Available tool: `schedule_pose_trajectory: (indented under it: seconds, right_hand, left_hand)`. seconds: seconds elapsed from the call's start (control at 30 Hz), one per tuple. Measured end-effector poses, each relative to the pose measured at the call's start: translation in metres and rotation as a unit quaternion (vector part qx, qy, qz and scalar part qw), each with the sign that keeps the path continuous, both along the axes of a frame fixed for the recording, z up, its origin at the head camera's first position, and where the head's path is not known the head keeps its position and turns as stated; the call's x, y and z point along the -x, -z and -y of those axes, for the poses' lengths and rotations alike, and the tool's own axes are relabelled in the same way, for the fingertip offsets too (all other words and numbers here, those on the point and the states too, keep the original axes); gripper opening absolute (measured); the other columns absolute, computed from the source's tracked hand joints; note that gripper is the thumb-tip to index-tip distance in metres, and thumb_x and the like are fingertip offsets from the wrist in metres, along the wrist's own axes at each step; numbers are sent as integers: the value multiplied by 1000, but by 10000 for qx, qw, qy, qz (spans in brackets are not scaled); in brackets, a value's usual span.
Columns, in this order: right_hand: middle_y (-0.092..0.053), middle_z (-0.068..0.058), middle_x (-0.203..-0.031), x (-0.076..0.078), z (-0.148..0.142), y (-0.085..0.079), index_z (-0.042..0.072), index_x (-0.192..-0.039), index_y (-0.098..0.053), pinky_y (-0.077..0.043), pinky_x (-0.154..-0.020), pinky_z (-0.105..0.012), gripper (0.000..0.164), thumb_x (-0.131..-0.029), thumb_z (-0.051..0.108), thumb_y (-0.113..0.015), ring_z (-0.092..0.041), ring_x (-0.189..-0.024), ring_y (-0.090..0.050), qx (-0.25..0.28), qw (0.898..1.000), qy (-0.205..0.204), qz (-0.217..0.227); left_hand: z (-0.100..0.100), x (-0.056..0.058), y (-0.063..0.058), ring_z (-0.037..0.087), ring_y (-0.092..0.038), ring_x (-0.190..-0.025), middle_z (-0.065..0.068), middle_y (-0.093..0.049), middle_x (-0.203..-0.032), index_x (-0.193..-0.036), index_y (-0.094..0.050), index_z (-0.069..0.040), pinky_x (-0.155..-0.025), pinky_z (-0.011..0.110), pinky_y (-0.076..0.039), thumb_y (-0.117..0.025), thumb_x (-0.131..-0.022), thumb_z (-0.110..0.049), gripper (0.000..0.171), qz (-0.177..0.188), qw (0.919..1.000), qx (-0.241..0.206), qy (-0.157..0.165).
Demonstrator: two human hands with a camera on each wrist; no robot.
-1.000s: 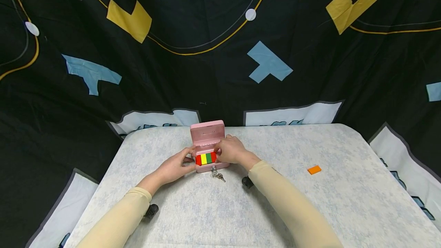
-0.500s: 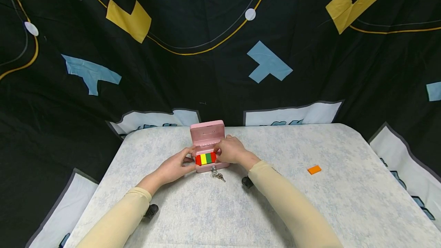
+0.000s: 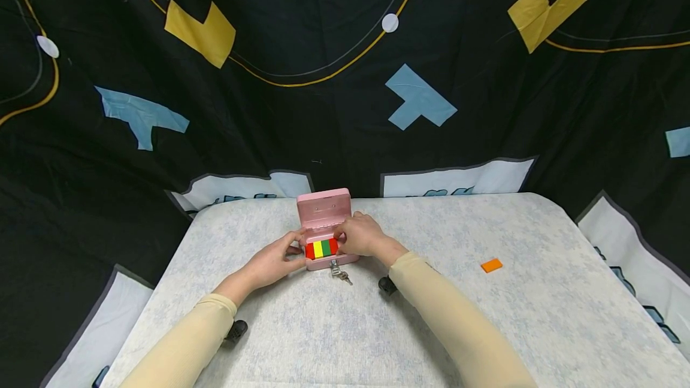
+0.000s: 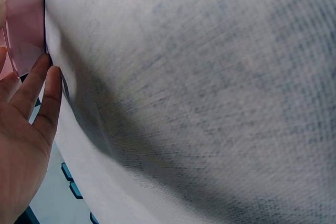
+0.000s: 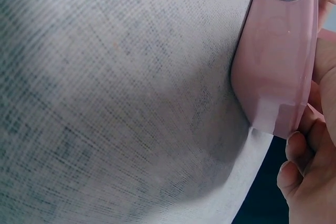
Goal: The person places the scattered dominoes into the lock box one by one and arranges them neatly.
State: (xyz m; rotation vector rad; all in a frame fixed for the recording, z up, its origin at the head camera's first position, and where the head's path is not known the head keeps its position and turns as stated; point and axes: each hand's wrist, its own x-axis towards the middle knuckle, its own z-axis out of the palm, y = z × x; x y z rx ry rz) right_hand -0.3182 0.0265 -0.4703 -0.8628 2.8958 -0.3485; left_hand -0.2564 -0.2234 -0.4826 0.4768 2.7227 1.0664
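A pink metal cash box (image 3: 323, 263) stands on the table with its lid (image 3: 325, 207) raised. Inside it sits a row of coloured blocks (image 3: 326, 248), red, yellow, green and red. My left hand (image 3: 271, 261) holds the box's left end, thumb near the front corner and forefinger near the back. In the left wrist view, two of its fingers (image 4: 51, 95) lie against the outer corner. My right hand (image 3: 364, 236) reaches over the right rim, its thumb and forefinger at the right-hand red block; its other fingers (image 5: 299, 153) curl by the box's outer end. The pinch itself is partly hidden.
Keys (image 3: 342, 274) hang from the lock at the front of the box. An orange block (image 3: 492, 265) lies flat on the table (image 3: 431, 220) to the right. A dark curtain (image 3: 323, 136) hangs behind the table.
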Motion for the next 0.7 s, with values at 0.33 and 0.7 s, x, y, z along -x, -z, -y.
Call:
schedule_pose_trajectory:
  seconds: [0.33, 0.7]
  right_hand:
    - [-62, 14, -80, 1, 0, 1, 23, -118, -78, -41, -85, -34, 33, -86, 33, -82, -16, -90, -49, 221, 9997, 36, 135]
    - [-62, 13, -84, -1, -4, -2, 22, -121, -77, -41, -81, -32, 37, -87, 36, -82, -14, -92, -48, 481, 9986, 21, 230]
  left_hand:
    - [1, -1, -1, 24, -62, -122, 2, -33, -165, -121, -54, -17, -99, 45, -52, -76, -94, -39, 40, -5, 10000, 8, 47]
    - [1, -1, -1, 24, -62, -122, 1, -33, -165, -121, -53, -17, -100, 45, -51, -76, -94, -39, 42, -11, 10000, -40, 82]
